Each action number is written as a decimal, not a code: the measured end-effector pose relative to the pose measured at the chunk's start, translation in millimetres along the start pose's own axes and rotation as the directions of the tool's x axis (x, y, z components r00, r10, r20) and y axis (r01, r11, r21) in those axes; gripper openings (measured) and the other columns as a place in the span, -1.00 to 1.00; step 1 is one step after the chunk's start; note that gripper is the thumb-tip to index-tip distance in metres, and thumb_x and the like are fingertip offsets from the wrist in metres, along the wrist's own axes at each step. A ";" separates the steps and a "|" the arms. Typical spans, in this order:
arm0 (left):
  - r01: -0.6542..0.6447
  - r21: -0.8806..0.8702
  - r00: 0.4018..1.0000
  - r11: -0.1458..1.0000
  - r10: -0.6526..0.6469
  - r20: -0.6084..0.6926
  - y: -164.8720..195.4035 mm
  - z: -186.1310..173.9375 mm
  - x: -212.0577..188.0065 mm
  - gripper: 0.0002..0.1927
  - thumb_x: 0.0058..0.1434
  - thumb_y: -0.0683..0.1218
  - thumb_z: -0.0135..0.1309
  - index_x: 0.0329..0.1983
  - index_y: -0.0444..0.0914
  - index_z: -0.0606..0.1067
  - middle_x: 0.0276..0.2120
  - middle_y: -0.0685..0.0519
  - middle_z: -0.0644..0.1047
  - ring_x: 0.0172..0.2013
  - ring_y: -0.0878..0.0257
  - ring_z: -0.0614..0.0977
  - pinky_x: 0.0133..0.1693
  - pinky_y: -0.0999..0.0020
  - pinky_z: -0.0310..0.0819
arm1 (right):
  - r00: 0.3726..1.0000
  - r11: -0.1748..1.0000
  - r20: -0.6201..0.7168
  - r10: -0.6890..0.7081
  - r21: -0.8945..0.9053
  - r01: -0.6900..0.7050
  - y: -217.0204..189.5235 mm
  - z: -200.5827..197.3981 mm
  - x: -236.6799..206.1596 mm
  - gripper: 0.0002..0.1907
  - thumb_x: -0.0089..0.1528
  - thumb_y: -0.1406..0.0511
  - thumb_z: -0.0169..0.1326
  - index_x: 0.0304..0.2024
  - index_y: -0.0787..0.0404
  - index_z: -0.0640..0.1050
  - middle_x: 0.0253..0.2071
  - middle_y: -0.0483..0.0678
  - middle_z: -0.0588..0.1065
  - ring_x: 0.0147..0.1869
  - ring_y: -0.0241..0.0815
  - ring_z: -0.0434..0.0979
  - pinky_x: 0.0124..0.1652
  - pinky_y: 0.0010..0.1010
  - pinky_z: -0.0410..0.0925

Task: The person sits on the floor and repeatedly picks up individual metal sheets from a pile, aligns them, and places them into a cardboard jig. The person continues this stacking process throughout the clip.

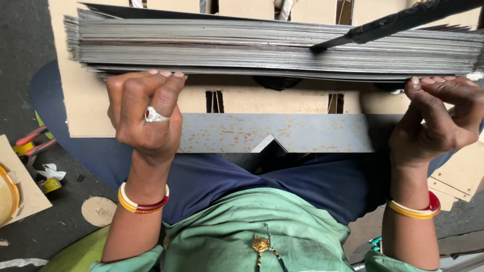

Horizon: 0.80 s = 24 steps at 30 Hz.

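Lying across the top of the view is a thick stack of thin grey metal sheets (272, 48), and everything else is placed from it. Far to the left of the stack and lower, on the dark floor, are red-handled pliers (33, 141), and below them a round cardboard disc (98, 210). Under the stack is a brown cardboard board (252, 100) with small rectangular slots, and just below this board a long grey metal strip (282, 132) with rust spots, with a triangular notch in its lower edge. A dark metal blade (393, 22) rests slanted on the right part of the stack top.

The left hand (146, 113) is below the left part of the stack. Its fingers are curled closed, the fingertips (166, 74) pressing up on the lower edge of the stack. It has a ring, and bangles are on the wrist. The forearm goes straight down to the body.

The right hand (438, 121) is below the right end of the stack, fingers bent, with the tips touching the lowest sheets. I cannot tell if it really grips a sheet. Nothing covers the hands.
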<state>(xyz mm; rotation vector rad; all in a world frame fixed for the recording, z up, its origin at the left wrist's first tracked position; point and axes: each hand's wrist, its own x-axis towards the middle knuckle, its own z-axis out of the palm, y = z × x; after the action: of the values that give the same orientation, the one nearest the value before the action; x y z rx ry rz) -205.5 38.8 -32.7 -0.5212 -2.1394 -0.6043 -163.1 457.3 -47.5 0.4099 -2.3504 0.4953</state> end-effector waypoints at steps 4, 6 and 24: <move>-0.019 0.057 0.999 0.998 0.017 0.035 -2.4 0.4 -2.1 -0.71 0.27 -0.45 0.39 -0.12 -0.28 0.60 -0.27 0.05 0.50 -0.15 0.16 0.55 -0.09 0.31 0.62 | 1.000 0.999 0.017 -0.021 -0.025 0.022 1.0 0.1 1.5 -0.89 0.44 0.59 0.27 -0.07 0.37 0.74 -0.06 0.08 0.47 0.03 -0.03 0.51 0.01 -0.32 0.42; -0.033 0.070 0.999 0.997 0.030 0.044 -3.6 1.6 -2.7 -0.71 0.28 -0.45 0.38 -0.10 -0.27 0.61 -0.26 0.04 0.50 -0.15 0.15 0.55 -0.08 0.32 0.63 | 1.000 1.000 0.017 -0.022 -0.010 0.022 2.0 1.9 2.3 -0.90 0.44 0.59 0.28 -0.09 0.38 0.73 -0.04 0.10 0.48 0.03 0.00 0.52 -0.01 -0.30 0.42; 0.191 -0.221 0.831 0.956 -0.038 0.555 80.3 -18.8 -4.9 -0.20 -0.07 0.12 0.41 0.18 -0.35 0.46 0.08 -0.14 0.41 0.15 -0.13 0.40 0.16 -0.08 0.27 | 0.814 0.983 0.574 0.085 0.086 -0.164 -151.9 -5.5 45.9 -0.34 0.08 0.17 0.38 0.15 0.33 0.49 0.09 0.19 0.39 0.13 0.22 0.37 0.08 -0.04 0.31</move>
<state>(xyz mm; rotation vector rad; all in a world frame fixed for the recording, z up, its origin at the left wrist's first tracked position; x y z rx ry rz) -146.8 91.2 -7.5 -0.7928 -2.6624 -0.9089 -129.3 319.5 23.6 0.5231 -2.9516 0.6650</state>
